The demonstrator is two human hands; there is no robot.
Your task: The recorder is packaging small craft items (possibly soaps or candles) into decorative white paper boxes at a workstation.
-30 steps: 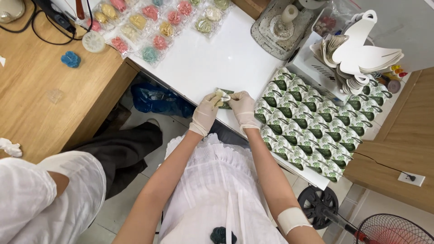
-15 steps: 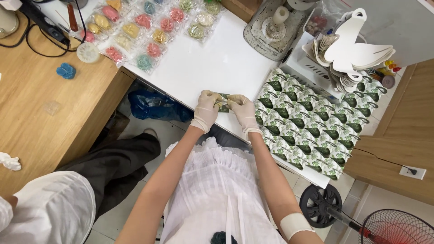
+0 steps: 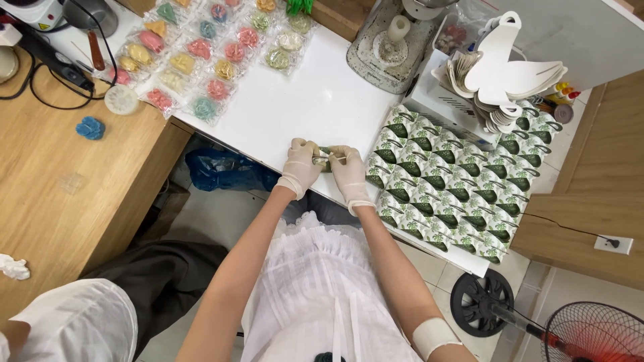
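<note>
I have both gloved hands meeting over the near edge of the white tabletop point(image 3: 315, 107). The left hand point(image 3: 302, 166) and the right hand point(image 3: 347, 171) each close their grip on 1 small green packet point(image 3: 327, 159), thumbs and fingertips pinched together along its top edge, so the packet sits between the 2 hands just above the surface. Most of it is hidden by the gloves, so I cannot tell whether its mouth is open or closed.

To do this step well, I judge that the pinch should stay near the packet's upper edge, with both hands level, so the wrapping lies flat and does not crease. I would keep the wrists low against the tabletop edge for steadiness, and keep the packet clear of the rows of finished green leaf-printed packets point(image 3: 456, 194) lying just to my right, so none get nudged out of line. The clear-wrapped coloured pieces point(image 3: 201, 50) at the far left are well apart and no concern.

Against the frame 0.5 s back, the hands have barely shifted on the tabletop: they are in the same spot beside the leaf-printed rows, with the same 2-handed pinch. The view has tipped slightly, so more of the wooden desk point(image 3: 60, 174) at my left shows, along with another person's white sleeve point(image 3: 74, 322) in the lower corner.
</note>
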